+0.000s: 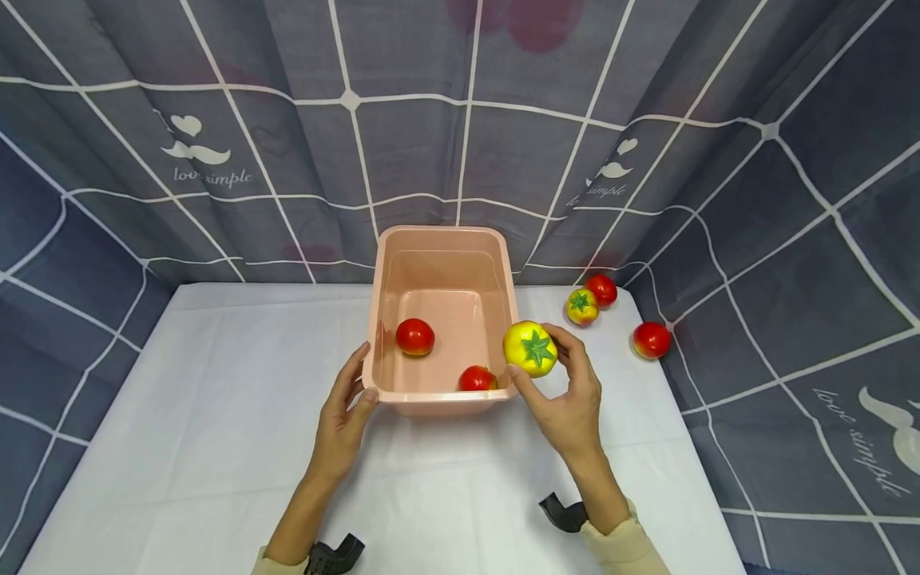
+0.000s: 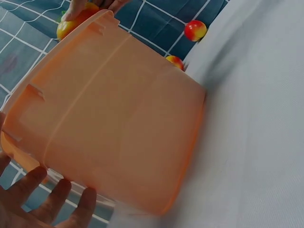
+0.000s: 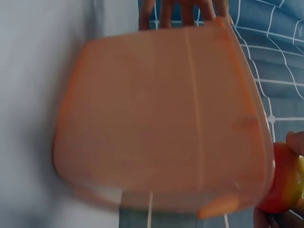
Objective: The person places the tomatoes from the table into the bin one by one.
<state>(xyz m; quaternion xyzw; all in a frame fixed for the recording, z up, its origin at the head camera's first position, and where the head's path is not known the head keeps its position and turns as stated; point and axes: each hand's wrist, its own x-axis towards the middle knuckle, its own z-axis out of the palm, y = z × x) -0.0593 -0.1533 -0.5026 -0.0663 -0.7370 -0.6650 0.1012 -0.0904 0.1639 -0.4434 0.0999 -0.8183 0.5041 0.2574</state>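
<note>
A bench spread with white cloth fills the foreground. Nearest are pale sleeves and black wrist straps. The left hand has its fingers spread and fairly straight, touching the near-left corner of a pink plastic bin. The right hand pinches a yellow tomato between thumb and fingers at the bin's right rim; whether tomato and rim touch, I cannot tell. Inside lie one red tomato by the near wall and another farther left. To the right, a red tomato sits at the bench's edge; beyond it, a yellow-red tomato lies just beside a red one. Behind hangs a grey gridded curtain.
</note>
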